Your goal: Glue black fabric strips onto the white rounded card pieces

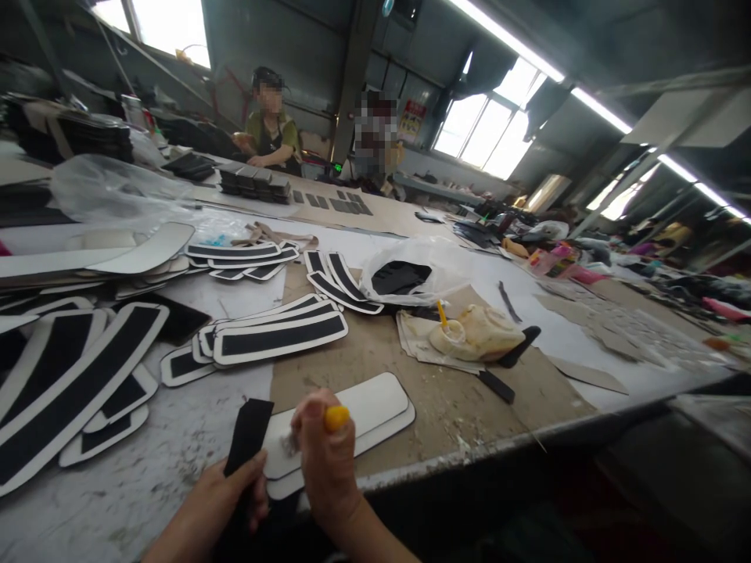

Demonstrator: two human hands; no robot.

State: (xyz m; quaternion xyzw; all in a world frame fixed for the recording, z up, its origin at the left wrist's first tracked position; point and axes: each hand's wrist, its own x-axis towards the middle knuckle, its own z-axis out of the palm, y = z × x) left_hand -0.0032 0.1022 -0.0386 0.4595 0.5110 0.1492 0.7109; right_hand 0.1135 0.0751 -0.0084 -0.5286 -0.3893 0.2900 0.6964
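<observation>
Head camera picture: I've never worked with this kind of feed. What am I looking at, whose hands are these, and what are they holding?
There is no machine here. The one picture comes from a camera worn on a person's head, looking forward and down at their own bare hands. The left hand grips a black strip. The right hand holds a yellow-handled tool against the topmost of the stacked white pieces, which lie on brown cardboard. Across the worktable lie many white pieces with black centres, a clear bag and a glue pot. Two other people sit at the far end.
</observation>
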